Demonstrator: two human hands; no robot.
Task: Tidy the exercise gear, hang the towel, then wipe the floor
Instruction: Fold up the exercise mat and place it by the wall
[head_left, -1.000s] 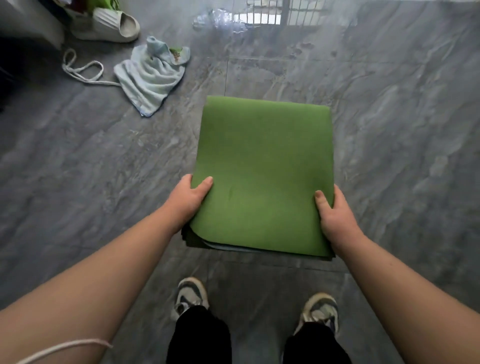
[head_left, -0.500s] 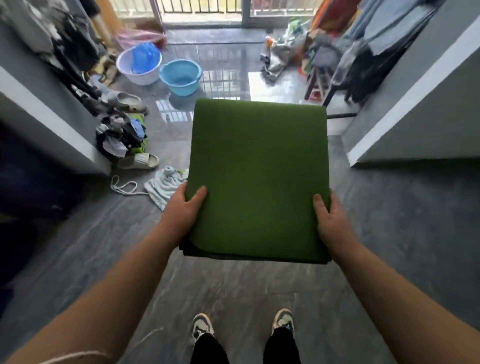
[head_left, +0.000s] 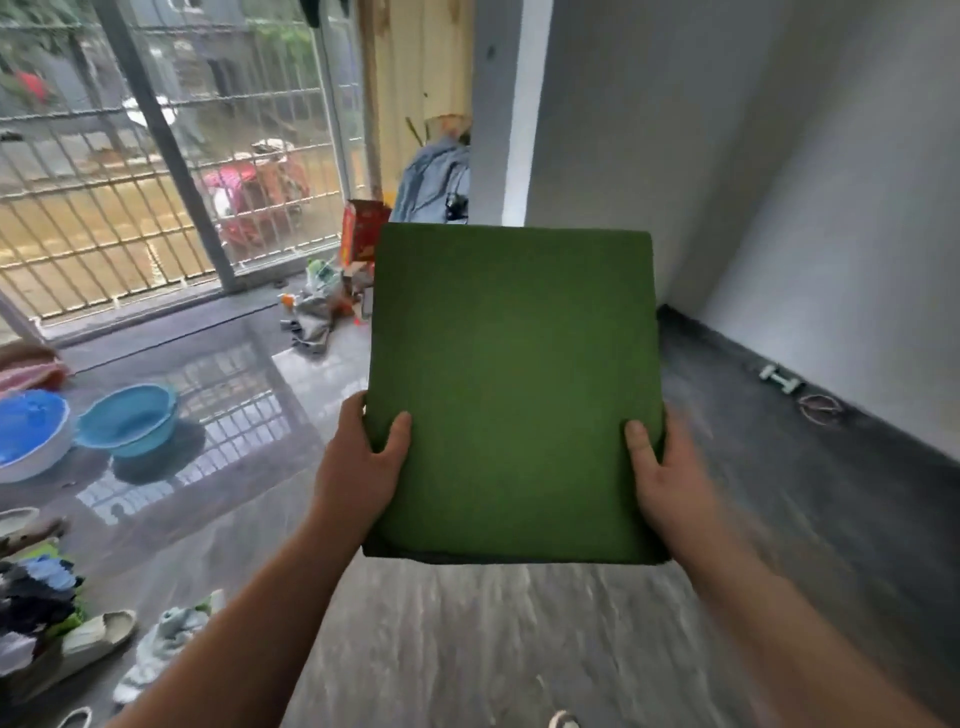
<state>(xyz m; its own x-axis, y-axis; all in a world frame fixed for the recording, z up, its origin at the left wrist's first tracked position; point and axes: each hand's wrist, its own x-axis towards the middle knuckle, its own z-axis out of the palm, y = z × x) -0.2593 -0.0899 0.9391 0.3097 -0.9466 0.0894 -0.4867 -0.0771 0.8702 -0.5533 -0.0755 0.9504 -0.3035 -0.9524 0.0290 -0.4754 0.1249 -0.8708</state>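
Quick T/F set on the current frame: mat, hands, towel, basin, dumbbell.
1. Both hands grip the folded green mat, left hand and right hand on opposite side edges. True.
2. The mat lies flat on the floor. False: it is held up off the floor.
3. The pale towel hangs on the window bars. False: it lies crumpled on the floor at lower left, by a slipper.
4. A small dumbbell sits on the floor by the right wall. True.
5. The blue basin is on the right side of the room. False: it is on the left, near the window.
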